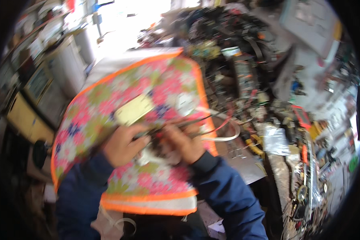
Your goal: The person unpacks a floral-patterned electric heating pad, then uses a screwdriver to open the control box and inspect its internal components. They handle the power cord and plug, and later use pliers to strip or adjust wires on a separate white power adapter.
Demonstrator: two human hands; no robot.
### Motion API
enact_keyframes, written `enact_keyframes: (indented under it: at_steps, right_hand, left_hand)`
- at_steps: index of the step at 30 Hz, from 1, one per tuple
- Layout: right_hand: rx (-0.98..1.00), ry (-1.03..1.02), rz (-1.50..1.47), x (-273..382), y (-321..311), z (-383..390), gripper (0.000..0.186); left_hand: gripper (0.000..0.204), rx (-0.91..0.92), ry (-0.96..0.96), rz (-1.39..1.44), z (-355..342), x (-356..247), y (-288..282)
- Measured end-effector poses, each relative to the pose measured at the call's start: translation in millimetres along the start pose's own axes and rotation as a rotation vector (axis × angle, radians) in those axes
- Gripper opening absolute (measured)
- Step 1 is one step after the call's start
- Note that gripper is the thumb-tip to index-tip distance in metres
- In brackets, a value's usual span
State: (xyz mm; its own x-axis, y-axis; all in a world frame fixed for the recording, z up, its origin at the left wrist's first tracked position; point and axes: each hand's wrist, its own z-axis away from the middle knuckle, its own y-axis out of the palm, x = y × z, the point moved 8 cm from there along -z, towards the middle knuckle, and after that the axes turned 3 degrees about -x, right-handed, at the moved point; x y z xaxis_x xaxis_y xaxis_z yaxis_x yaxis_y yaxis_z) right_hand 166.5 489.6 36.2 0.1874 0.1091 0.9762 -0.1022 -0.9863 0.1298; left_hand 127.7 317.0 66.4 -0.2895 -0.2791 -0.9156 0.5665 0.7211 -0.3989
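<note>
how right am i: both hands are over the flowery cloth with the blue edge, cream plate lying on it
One slip: in the head view, the edge is orange, not blue. The left hand and right hand are over the flowery cloth, with the cream plate lying on it.

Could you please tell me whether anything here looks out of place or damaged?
The heap of parts on the right looks disorderly, with things jumbled together. Beside the right hand, a white cable loops loosely past the edge of the floral mat. No spill is evident; blur could hide small damage.
</note>
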Motion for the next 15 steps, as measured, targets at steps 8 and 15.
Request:
enact_keyframes:
  at_steps: [8, 15]
  right_hand:
    - [-0.038, 0.011, -0.112, 14, 0, -1, 0.020]
    - [-0.018, 0.001, -0.054, 24, 1, 3, 0.019]
  left_hand:
    - [0.031, -0.005, -0.083, 0.222, 2, 15, -4]
    - [0.029, -0.018, -0.075, 0.214, -1, 12, -5]
